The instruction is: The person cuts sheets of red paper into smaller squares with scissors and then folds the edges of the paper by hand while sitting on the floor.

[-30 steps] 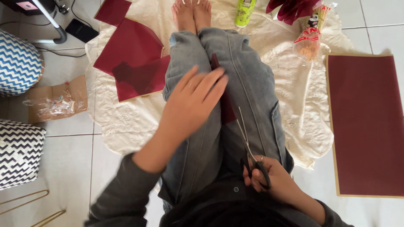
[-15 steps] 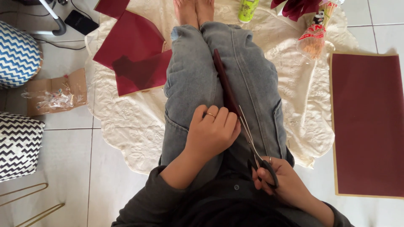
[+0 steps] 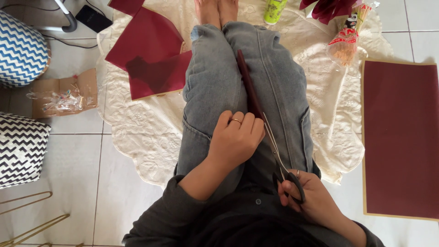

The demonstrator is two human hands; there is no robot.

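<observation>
I sit on the floor with my jeans-clad legs (image 3: 215, 77) stretched out. A long dark red paper strip (image 3: 247, 82) lies along the gap between my thighs. My left hand (image 3: 235, 137), with a ring on one finger, presses down on the near end of the strip. My right hand (image 3: 306, 201) grips black-handled scissors (image 3: 279, 158) close to my waist; their thin blades point forward along the strip's right edge, beside my left hand.
A cream lace cloth (image 3: 146, 132) covers the tiles under my legs. Dark red paper sheets (image 3: 151, 55) lie at the left, a large sheet (image 3: 400, 137) at the right. A green bottle (image 3: 274, 10), a packet of sticks (image 3: 345, 43), patterned cushions (image 3: 20, 48), cardboard (image 3: 61, 93).
My left hand came back from mid-thigh toward my waist and settled on the near end of the strip. The scissors stayed in my right hand.
</observation>
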